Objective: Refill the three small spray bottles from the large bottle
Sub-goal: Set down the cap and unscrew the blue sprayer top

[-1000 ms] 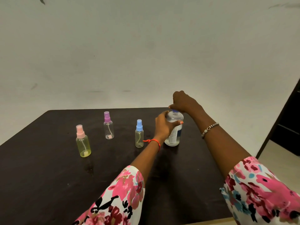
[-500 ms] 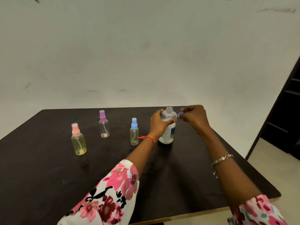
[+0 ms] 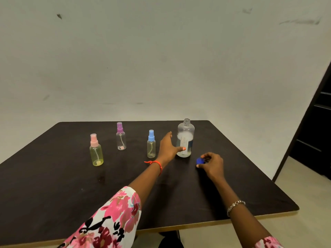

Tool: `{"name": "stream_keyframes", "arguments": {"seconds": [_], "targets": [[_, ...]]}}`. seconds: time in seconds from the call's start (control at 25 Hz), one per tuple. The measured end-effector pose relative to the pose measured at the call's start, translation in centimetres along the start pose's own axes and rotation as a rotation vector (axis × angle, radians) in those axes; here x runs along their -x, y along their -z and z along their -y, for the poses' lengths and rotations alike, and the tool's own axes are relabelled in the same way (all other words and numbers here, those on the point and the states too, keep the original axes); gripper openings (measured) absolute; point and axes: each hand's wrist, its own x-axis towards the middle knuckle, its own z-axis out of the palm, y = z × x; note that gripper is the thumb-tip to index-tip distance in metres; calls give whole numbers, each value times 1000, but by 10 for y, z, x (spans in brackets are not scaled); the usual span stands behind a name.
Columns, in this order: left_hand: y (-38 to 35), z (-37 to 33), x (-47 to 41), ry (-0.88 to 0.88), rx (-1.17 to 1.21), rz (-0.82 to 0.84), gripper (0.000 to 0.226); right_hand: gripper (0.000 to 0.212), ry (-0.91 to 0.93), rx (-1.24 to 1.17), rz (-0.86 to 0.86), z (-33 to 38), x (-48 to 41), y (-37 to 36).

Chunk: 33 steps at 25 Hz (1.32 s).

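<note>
While the large bottle stands uncapped on the dark table, the head view, the only one, shows this:

Large bottle: the large bottle stands upright toward the far right of the table, its threaded neck bare at the top. It is clear, with a printed label on its lower half and liquid up to about the middle, a whitish froth on the surface.

Blue cap: the blue cap is down at the table surface, just in front and to the right of the large bottle, pinched in fingertips. Whether it already rests on the wood cannot be told.

Right hand: the right hand is curled narrow, thumb and fingers closed on the blue cap. A beaded bracelet sits on that wrist.

Left hand: the left hand is spread wide, fingers reaching forward between the blue-topped spray bottle and the large bottle. Its thumb, with an orange nail, touches the lower front of the large bottle; the fingers grip nothing. A red thread circles the wrist, and a floral sleeve covers the forearm.

Blue-topped spray bottle: the blue-topped spray bottle stands upright just left of the left hand, pale yellowish and almost empty.

Purple-topped spray bottle: the purple-topped spray bottle stands farther back and left, clear and nearly empty.

Pink-topped spray bottle: the pink-topped spray bottle is nearest the left edge, tinted yellow, upright, apart from the others.

Wall: a plain pale wall rises behind the table.
</note>
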Motion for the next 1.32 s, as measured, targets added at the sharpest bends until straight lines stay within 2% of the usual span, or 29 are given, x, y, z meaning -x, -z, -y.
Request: {"name": "stream_keyframes", "arguments": {"seconds": [0.12,0.16,0.24,0.32,0.36,0.44,0.52,0.6,0.68,0.84,0.88,0.96,1.0,1.08,1.16,1.2,1.28,1.32], "targets": [[9,9,14,20,50,-26,67,59,-22,-20,6,7,3,0],[13,13,17,26,69,-38,54,60,17,-18,-29,13,4,0],[22,21,22,36,77,-106,29,45,163,-65,-112,31,4,-5],[34,30,22,61,43,-256,18,24,297,-121,-110,59,2,-18],[40,34,19,73,27,-332,20,18,339,-130,-67,73,0,-28],[49,42,12,70,31,-424,32,24,367,-107,80,101,-5,-50],[54,48,3,67,28,-427,49,38,350,-10,195,122,-14,-73],[55,55,-6,93,47,-369,65,40,330,68,250,136,-22,-92],[53,60,-12,95,91,-317,57,32,315,124,297,143,-28,-104],[49,66,-14,17,108,-326,15,43,330,253,421,145,-34,-111],[50,67,-14,17,115,-311,12,37,345,277,456,146,-35,-108],[55,66,-13,28,143,-257,10,11,393,320,549,151,-39,-99],[58,65,-13,27,141,-233,12,9,431,324,602,154,-40,-95],[62,63,-13,7,99,-214,20,22,467,337,704,161,-40,-88],[64,59,-9,-11,97,-222,22,15,469,339,705,167,-37,-88],[65,57,-8,-26,91,-230,21,14,475,371,652,169,-36,-91],[66,53,-6,-75,58,-238,22,36,468,513,519,171,-34,-93],[66,51,-4,-96,41,-235,24,37,471,554,502,172,-33,-93]]}}
